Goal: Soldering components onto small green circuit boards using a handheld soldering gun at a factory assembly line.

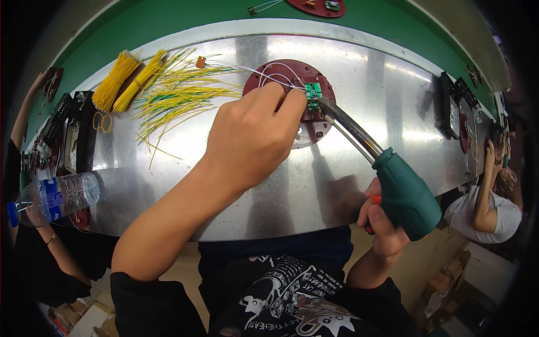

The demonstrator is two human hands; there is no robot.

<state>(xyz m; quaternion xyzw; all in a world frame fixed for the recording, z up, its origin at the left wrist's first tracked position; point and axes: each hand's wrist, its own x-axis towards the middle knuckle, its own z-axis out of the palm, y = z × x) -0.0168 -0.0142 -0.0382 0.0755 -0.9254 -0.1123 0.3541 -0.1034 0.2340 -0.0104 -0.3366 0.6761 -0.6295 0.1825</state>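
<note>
Several white wires reach the green board on the maroon disc atop the bench, soldering seemingly unfinished, my right hand gripping the soldering iron, my left hand bunched, its hold hidden.

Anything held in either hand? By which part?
Right hand: dark-green, pistol-shaped plastic soldering gun, by its handle near the red trigger. Left hand: cannot tell; fingertips hidden beside the green circuit board.

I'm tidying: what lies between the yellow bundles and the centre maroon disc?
In the head view, loose yellow and green wires, a small orange-brown board and white leads.
</note>
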